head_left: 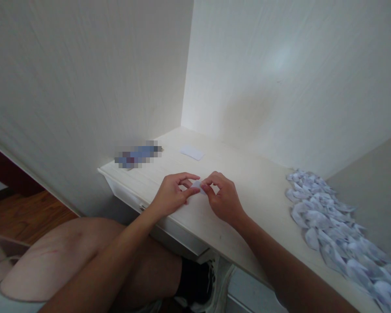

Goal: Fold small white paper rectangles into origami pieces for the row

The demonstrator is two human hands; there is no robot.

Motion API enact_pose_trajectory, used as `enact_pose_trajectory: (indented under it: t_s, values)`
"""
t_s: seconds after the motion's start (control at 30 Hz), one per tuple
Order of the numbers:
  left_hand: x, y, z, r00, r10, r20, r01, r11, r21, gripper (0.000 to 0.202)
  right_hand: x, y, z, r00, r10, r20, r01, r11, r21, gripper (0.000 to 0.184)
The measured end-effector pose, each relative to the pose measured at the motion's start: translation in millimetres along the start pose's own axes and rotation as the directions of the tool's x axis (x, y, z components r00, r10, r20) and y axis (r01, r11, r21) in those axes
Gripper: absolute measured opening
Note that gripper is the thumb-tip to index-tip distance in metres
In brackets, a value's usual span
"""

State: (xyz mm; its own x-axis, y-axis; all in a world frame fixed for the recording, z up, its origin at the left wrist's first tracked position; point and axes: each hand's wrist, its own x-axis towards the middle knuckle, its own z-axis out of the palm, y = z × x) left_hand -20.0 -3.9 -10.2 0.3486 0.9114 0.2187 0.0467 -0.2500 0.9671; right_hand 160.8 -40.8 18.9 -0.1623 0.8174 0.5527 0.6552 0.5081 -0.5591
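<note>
Both of my hands rest on a pale wooden desk [247, 182] and pinch one small white folded piece of paper [197, 186] between them. My left hand [172, 193] grips its left end with thumb and fingers curled. My right hand [223, 198] grips its right end in the same way. Most of the paper is hidden by my fingertips.
A small flat white paper slip [191, 152] lies farther back on the desk. A blurred bluish object [138, 157] lies at the desk's left edge. A long heap of several folded paper pieces [335, 226] runs along the right side. White walls close in behind; my knee is below the desk.
</note>
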Motion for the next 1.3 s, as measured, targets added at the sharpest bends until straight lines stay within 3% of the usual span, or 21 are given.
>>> enact_pose_trajectory:
  t_s: [0.2, 0.37, 0.63, 0.77, 1.13, 1.3]
  values:
    - [2, 4, 2.2, 1.0, -0.029, -0.003, 0.029, 1.0, 0.003, 0.059, 0, 3, 1, 0.999, 0.031, -0.023, -0.03, 0.999, 0.015, 0.019]
    - [4, 8, 3.2, 1.0, 0.015, 0.01, -0.015, 0.999, 0.03, 0.051, 1, 3, 1, 0.996, 0.082, -0.022, -0.082, 0.996, 0.023, 0.017]
    - [8, 2, 10.2, 0.995, 0.097, 0.027, -0.099, 0.991, 0.091, 0.057, 2, 1, 2, 0.987, 0.162, -0.019, -0.16, 0.984, 0.074, 0.017]
    - [9, 1, 10.3, 0.995, 0.082, 0.049, -0.084, 0.996, 0.043, 0.07, 3, 1, 2, 0.98, 0.193, -0.044, -0.187, 0.977, 0.103, 0.016]
    - [9, 4, 10.2, 0.994, 0.069, 0.085, -0.059, 0.992, -0.113, 0.059, 3, 1, 4, 0.964, 0.262, -0.042, -0.245, 0.94, 0.237, 0.015]
    - [11, 6, 9.4, 0.996, -0.025, 0.091, 0.039, 0.987, -0.158, 0.06, 4, 1, 5, 0.946, 0.321, -0.03, -0.297, 0.903, 0.309, 0.015]
